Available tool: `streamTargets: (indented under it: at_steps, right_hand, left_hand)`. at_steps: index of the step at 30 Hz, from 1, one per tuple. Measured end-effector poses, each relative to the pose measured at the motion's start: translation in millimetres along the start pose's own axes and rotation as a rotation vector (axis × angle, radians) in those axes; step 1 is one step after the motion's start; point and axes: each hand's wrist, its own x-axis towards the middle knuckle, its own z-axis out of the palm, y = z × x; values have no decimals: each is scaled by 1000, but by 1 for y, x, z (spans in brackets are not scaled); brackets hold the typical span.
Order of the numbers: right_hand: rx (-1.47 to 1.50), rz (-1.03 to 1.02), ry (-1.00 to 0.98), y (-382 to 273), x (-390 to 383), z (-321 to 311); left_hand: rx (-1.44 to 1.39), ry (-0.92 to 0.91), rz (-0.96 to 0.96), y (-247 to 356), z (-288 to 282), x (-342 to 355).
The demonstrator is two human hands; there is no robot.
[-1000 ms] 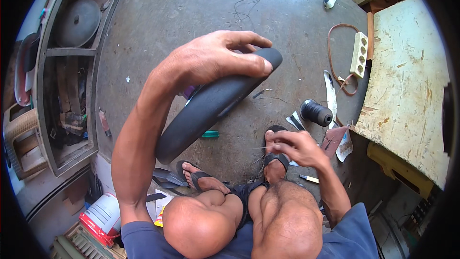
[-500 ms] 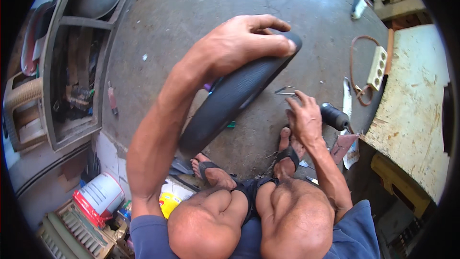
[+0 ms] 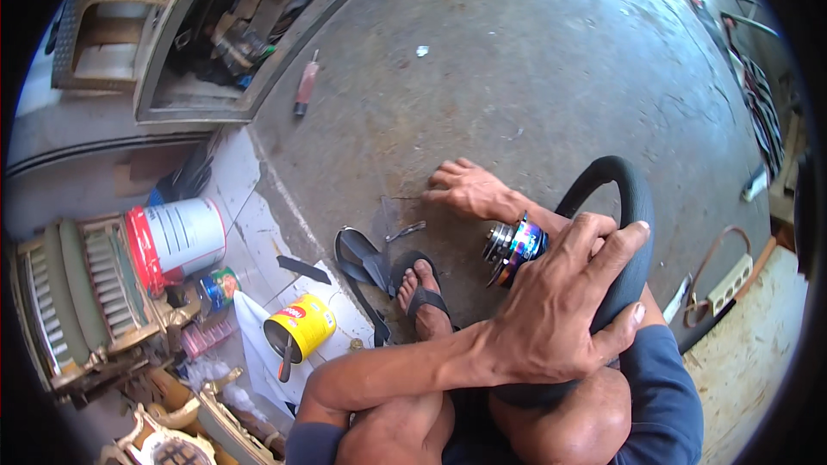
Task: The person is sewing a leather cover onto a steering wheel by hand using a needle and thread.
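A black steering wheel (image 3: 636, 241) rests over my right knee, tilted, with a rainbow-tinted metal hub (image 3: 520, 245) sticking out on its left. My left hand (image 3: 560, 310) grips the rim, its arm crossing in front of the wheel. Reaching leftward behind the wheel, my right hand (image 3: 469, 189) is low over the floor, fingers bent and a little apart, with nothing visible in them. A small metal tool (image 3: 406, 230) lies on the floor near that hand, beside a loose black sandal (image 3: 358, 256).
At the left stand a white-and-red bucket (image 3: 185, 237) and a yellow can (image 3: 303, 325) with an orange-handled tool. A red-handled tool (image 3: 307, 86) lies near the wooden cabinet (image 3: 207, 108). To the right is a socket strip (image 3: 730, 286) with its cord.
My view has swung left. The steering wheel, in my left hand, has come nearer and over my right knee. My right hand has moved from beside the black thread spool across to the left.
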Motion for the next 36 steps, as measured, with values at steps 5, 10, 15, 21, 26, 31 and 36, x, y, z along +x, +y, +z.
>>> streamTargets:
  at_steps: [5, 10, 15, 21, 26, 31, 36]
  right_hand:
    - [-139, -149, -189, -7, 62, 56]
    - [-179, -194, -228, -2, 96, 77]
    - [-183, -216, -142, 7, 100, 96]
    - [260, -1, 56, 2, 81, 47]
    - [937, 771, 210, -28, 1, -34]
    - [862, 1045, 300, -74, -111, -83]
    - [1405, 925, 1028, -137, -182, -137]
  left_hand:
    - [-17, 76, -48, -15, -35, -9]
    - [-121, 67, -126, -20, -42, -12]
    - [-78, -10, -109, -21, -43, -9]
    - [-166, 19, -234, -16, -40, -18]
    - [-250, 25, -395, -9, -59, -25]
    - [-21, 75, -236, -11, -53, -25]
    - [489, -79, -88, 29, -30, 9]
